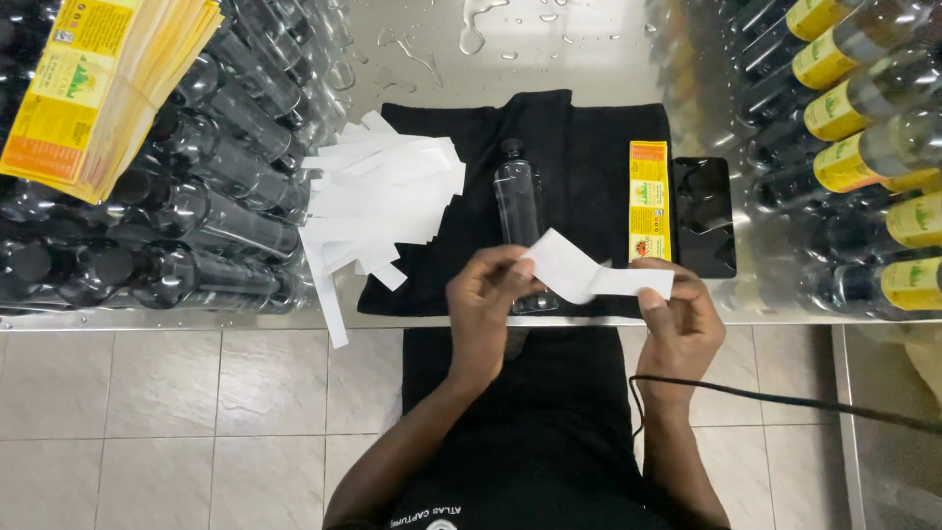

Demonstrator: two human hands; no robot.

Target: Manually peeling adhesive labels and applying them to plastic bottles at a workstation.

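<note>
Both my hands hold one white paper strip (589, 273) stretched between them above the table's front edge. My left hand (488, 306) pinches its left end, and my right hand (679, 319) grips its right end. Just behind the strip, a clear empty plastic bottle with a black cap (517, 201) lies on a black cloth (589, 147). A yellow label (649, 201) lies flat on the cloth to the bottle's right.
A heap of white paper strips (378, 196) sits left of the bottle. Unlabelled bottles (216, 196) are stacked at left under a bundle of yellow labels (93, 88). Labelled bottles (863, 118) lie at right. A black phone (704, 216) rests beside the label. A cable (785, 400) runs below.
</note>
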